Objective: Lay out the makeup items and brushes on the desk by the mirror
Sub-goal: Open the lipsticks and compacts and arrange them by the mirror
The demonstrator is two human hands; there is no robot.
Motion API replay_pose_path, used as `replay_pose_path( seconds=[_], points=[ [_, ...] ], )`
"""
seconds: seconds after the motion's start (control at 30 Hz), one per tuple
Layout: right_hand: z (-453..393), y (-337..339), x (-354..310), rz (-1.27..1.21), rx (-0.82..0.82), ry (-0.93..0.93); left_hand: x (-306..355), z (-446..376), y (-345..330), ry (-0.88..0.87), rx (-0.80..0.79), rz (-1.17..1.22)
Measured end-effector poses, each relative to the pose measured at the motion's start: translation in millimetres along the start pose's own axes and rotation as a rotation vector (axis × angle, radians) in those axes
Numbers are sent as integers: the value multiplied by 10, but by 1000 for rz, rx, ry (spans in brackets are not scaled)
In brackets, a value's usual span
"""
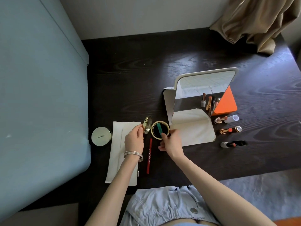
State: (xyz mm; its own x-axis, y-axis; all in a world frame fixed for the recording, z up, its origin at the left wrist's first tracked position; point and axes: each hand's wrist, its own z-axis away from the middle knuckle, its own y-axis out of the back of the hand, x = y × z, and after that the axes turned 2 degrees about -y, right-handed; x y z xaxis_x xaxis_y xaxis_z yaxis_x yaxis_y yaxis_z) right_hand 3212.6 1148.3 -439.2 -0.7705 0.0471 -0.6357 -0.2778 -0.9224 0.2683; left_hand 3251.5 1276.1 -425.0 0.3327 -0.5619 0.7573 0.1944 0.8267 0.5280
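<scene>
A gold compact [158,130] stands open on the dark desk [130,79], just left of the folding mirror [203,95]. My left hand [134,139] holds its raised lid [147,124]. My right hand [171,142] pinches a green strip [160,130] lying across the compact's dark inside. A red pen-like stick [149,155] lies below the compact. A round cream compact [101,136] sits at the left beside a white cloth pouch [117,144]. Three uncapped lipsticks [228,130] lie in a column right of the mirror.
An orange box [228,103] stands behind the mirror's right edge. A tan curtain [260,22] drapes onto the desk's far right corner. A pale blue bed [40,87] borders the desk on the left. A thin pen lies partly hidden under my left wrist.
</scene>
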Motion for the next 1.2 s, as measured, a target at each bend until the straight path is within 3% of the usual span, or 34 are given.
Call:
replay_pose_path(
  seconds=[0.2,0.27,0.37,0.47,0.57,0.77,0.87,0.97,1.1,1.2],
  points=[
    [-18,19,-1,69,-39,-30,-82,19,158,40,-40,31],
    [-8,45,4,49,-47,-40,-153,36,329,-11,94,-47],
    [58,91,46,99,-65,-11,-340,-10,728,-145,285,-404],
    [163,97,93,295,-268,41,-476,-124,992,-66,41,-758],
    [265,33,97,413,-461,54,-531,-209,1061,-4,-145,-936],
    [329,22,-10,382,-540,51,-341,-250,1031,104,-101,-960],
    [348,69,-87,173,-557,0,-138,-39,1068,127,-51,-936],
    [396,139,-162,-120,-603,-148,139,309,1004,-16,-88,-824],
    [527,202,-186,-315,-744,-355,369,681,604,-221,-341,-547],
    [577,300,-164,-384,-716,-439,386,809,285,-347,-438,-604]
  ],
)
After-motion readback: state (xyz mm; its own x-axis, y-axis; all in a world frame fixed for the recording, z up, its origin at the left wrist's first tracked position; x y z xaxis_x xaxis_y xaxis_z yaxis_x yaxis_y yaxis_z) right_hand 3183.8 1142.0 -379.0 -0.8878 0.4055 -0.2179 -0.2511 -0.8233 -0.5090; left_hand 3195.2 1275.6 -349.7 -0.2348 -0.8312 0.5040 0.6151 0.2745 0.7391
